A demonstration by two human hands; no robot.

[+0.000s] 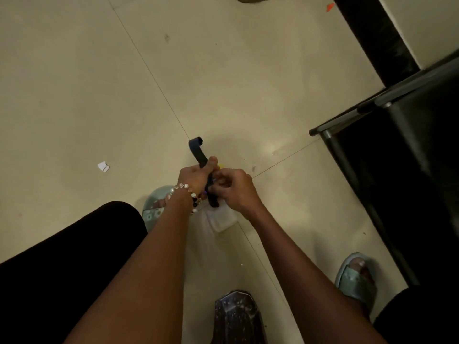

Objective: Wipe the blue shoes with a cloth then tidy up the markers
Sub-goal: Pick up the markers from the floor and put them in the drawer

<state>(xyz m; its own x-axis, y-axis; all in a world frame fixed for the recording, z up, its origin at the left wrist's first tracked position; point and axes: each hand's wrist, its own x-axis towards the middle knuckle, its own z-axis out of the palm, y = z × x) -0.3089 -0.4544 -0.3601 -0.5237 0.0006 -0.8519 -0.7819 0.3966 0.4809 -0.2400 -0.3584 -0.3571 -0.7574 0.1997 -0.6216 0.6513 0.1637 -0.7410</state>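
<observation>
My left hand (pixel 196 175), with a bead bracelet at the wrist, grips a bundle of markers (pixel 214 181) low over the floor; only small purple and yellow bits of them show between my fingers. A dark blue strap (pixel 198 152) runs through that grip and curls upward beyond my thumb. My right hand (pixel 234 188) pinches the strap's lower part against the bundle. A white cloth-like thing (pixel 221 221) lies on the floor just under my hands. A dark, speckled shoe (pixel 236 316) sits at the bottom edge between my forearms.
My feet are in teal slippers (pixel 355 279), the other slipper (pixel 152 209) partly hidden by my left arm. A black metal-framed stand (pixel 397 157) fills the right side. A white paper scrap (pixel 103 167) lies on the beige tiled floor to the left.
</observation>
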